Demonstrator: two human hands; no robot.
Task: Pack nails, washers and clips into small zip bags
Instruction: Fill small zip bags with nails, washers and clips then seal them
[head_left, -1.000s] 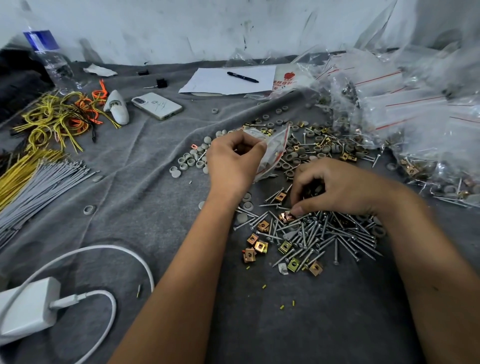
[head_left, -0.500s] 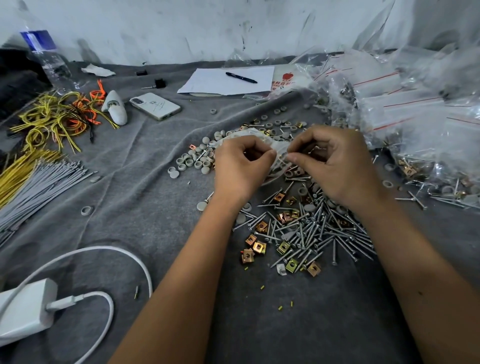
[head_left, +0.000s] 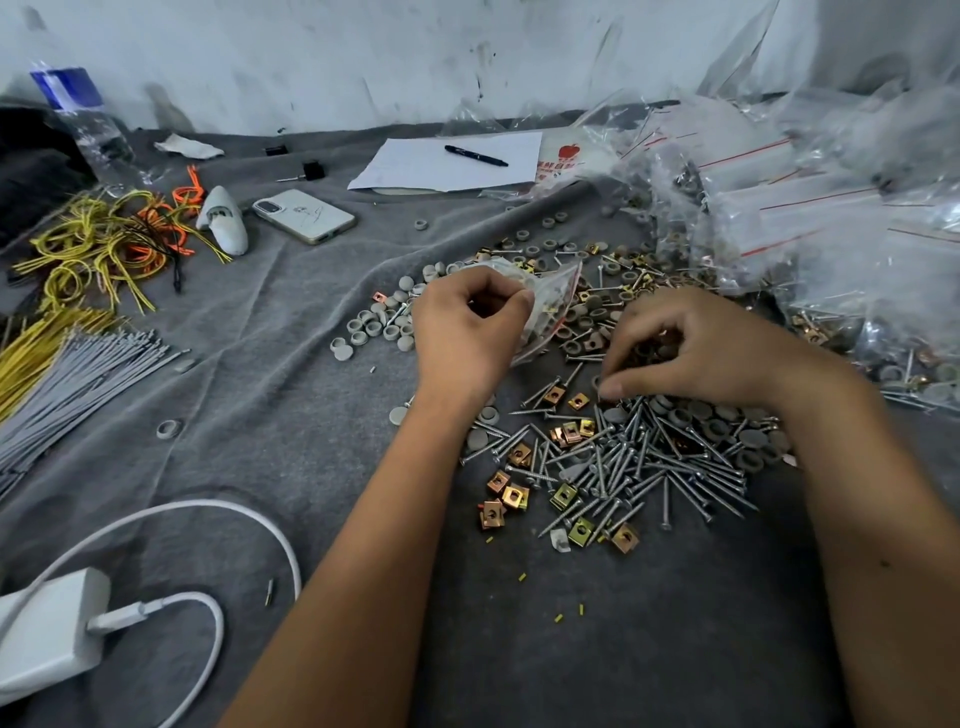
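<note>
My left hand (head_left: 467, 332) grips a small clear zip bag (head_left: 550, 306) with a red strip, holding it up above the grey cloth. My right hand (head_left: 691, 353) hovers low over the heap to its right, fingers curled and thumb meeting fingertips at a grey washer; what it pinches is hidden. Silver nails (head_left: 639, 467) lie piled below both hands. Brass clips (head_left: 511, 499) are scattered at the pile's left edge. Grey washers (head_left: 374, 327) lie left of the bag and under my right hand.
Filled zip bags (head_left: 831, 218) are heaped at the right. A phone (head_left: 306, 215), paper with a pen (head_left: 475, 156), yellow and orange wires (head_left: 104, 244), grey ties (head_left: 78, 374), a water bottle (head_left: 88, 124) and a white charger with cable (head_left: 52, 634) lie around.
My right hand moved from the bag's mouth back down and right onto the heap of washers and nails. My left hand keeps holding the bag, almost still.
</note>
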